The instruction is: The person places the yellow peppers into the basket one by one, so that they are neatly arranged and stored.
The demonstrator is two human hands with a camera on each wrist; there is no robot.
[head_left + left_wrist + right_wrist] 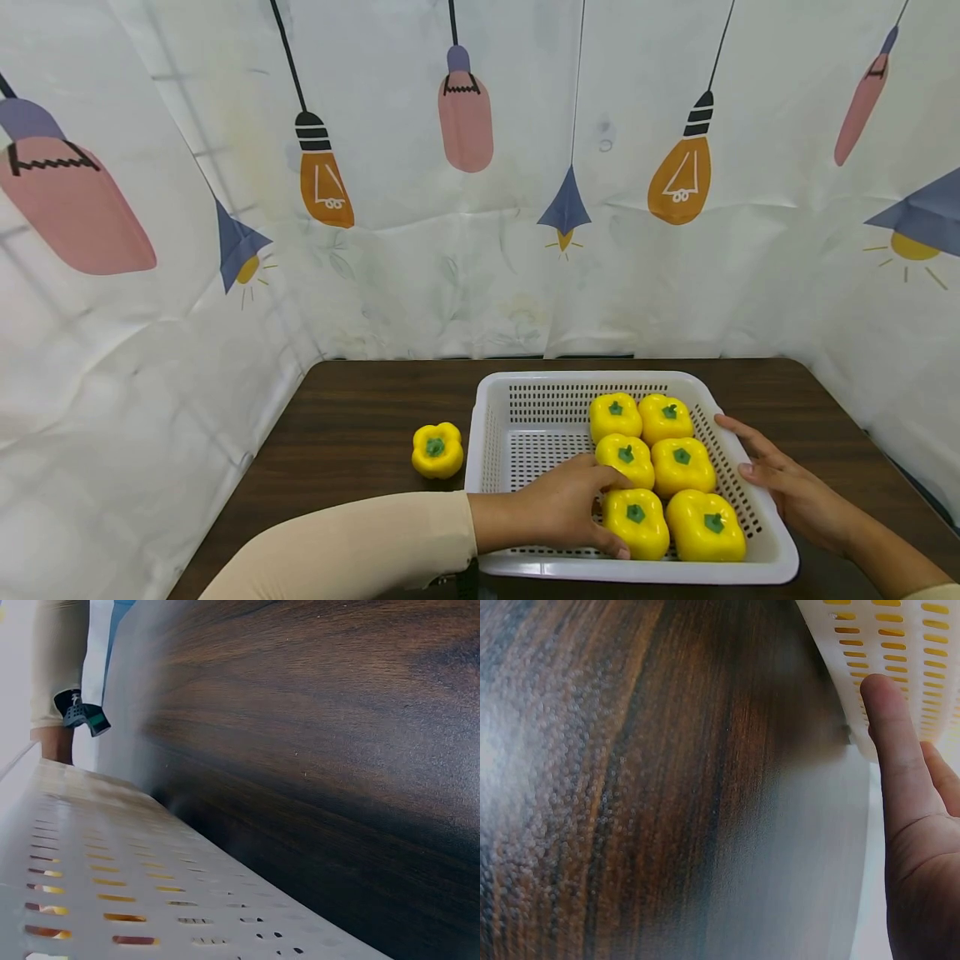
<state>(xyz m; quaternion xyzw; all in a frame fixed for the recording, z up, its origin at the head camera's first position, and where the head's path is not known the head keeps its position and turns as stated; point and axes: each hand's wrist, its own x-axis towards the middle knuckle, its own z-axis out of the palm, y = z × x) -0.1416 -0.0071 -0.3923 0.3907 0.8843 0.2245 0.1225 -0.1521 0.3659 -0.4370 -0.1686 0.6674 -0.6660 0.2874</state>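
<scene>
A white perforated plastic basket [491, 467] holds several yellow bell peppers in two columns along its right side, each with a green stem. My left hand [558, 504] reaches over the left part of the basket, thumb and fingers curled round the bell pepper [637, 525] at the near end of the inner column. On the right, my right hand [798, 492] rests against the basket's outer side with its fingers extended; in the right wrist view a straight digit [896, 750] lies along the slotted wall [855, 656]. The left wrist view shows the basket wall [150, 847] but not the left hand's fingers.
Another yellow bell pepper [437, 451] sits on the dark wooden table [352, 433], left of the basket. A white curtain [420, 283] printed with lamps hangs behind the table and at both sides.
</scene>
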